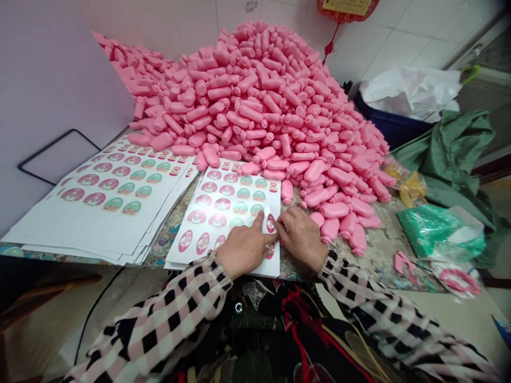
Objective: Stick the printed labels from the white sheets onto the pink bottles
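Note:
A sheet of stickers (207,226) lies at the table's front edge, printed with rows of pink and green rounded labels and pink ovals. My left hand (244,247) rests on its lower right part, the index finger and thumb stretched out over the paper. At the sheet's right edge, my right hand (302,238) is closed in a pinch by a pink oval sticker (270,222), whose edge seems lifted from the sheet. The fingertips hide part of that sticker. Behind both hands rises a large heap of pink plastic bottles (255,111), some lying close to the sheet.
On the left, a stack of sticker sheets (75,218) lies beside a pale panel (59,80). To the right are a green packet (435,229), pink scissors (404,263) and a roll of pink tape (459,281). A dark blue bin (393,125) stands behind.

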The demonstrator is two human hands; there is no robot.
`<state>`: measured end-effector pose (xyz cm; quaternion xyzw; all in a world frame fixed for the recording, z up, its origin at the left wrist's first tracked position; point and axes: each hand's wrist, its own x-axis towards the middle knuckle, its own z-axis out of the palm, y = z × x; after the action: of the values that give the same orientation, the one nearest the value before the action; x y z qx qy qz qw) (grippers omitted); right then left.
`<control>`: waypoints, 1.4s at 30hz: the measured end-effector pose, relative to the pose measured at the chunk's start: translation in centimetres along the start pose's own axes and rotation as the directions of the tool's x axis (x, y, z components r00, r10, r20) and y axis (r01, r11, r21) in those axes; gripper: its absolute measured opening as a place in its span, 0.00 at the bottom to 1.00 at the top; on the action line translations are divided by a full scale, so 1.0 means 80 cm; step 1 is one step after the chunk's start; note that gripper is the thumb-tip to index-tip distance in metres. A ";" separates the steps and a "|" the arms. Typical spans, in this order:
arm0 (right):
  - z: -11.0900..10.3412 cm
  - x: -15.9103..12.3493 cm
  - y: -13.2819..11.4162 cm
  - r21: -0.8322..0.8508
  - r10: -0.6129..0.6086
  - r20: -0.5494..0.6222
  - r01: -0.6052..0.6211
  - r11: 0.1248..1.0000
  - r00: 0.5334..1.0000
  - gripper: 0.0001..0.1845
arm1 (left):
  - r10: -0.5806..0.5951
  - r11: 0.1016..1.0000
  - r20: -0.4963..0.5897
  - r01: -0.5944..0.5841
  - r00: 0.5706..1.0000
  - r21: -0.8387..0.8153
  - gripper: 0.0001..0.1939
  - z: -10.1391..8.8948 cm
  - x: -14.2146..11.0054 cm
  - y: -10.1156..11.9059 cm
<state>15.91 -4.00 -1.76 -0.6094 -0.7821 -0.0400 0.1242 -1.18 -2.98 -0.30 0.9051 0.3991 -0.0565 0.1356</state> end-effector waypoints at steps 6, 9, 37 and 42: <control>0.003 -0.009 0.001 0.257 0.126 -0.069 -0.105 0.961 0.990 0.11 | 0.019 1.000 -0.041 -0.019 0.999 -0.021 0.22 0.003 -0.006 0.002; 0.004 -0.014 0.004 0.377 0.217 -0.104 -0.164 0.912 0.971 0.11 | 0.035 0.999 -0.075 -0.036 0.997 -0.014 0.23 0.006 -0.010 0.003; -0.040 -0.008 -0.052 0.769 0.127 0.029 -0.103 0.631 0.991 0.11 | -0.460 -0.545 0.051 -0.236 0.886 -0.805 0.32 -0.001 -0.017 0.006; -0.038 -0.008 -0.054 0.760 0.112 0.027 -0.093 0.643 0.993 0.10 | -0.456 -0.538 0.009 -0.268 0.890 -0.799 0.32 0.000 -0.018 0.007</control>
<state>12.36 -6.32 1.43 -0.5439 -0.6897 0.2917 0.3787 -1.69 -4.34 0.14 0.2427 0.3487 0.4964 0.7570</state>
